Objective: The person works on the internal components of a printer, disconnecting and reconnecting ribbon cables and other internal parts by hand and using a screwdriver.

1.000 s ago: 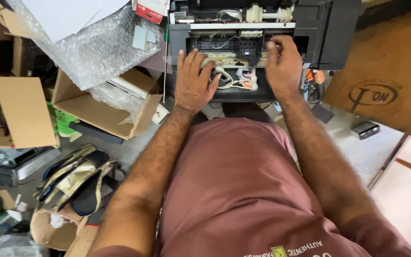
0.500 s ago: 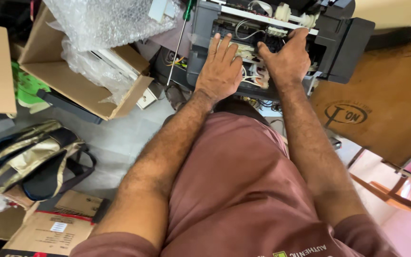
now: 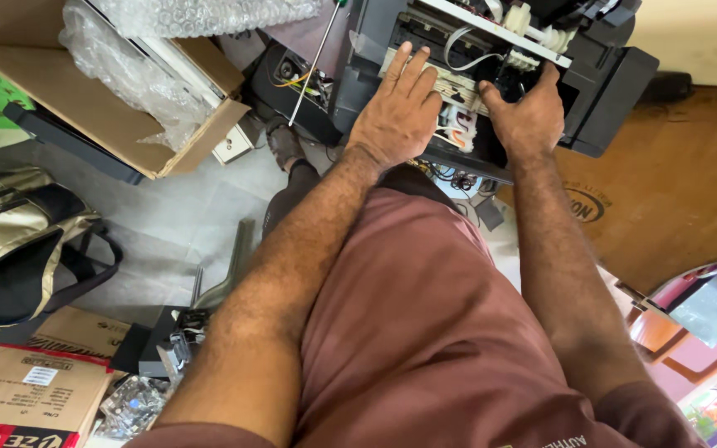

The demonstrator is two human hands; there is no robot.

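Printer [image 3: 607, 62] chassis under left hand [image 3: 396, 116], right hand [image 3: 529, 120].

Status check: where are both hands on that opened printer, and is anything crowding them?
Left hand flat on opened printer, fingers spread. Right hand inside the mechanism; grip unclear. White cables close by; screwdriver leaning left of it.

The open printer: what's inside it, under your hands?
Inside the printer, white ribbon cables, a white rail and tubing show. The left hand lies flat and the right hand grips; parts beneath them are hidden.
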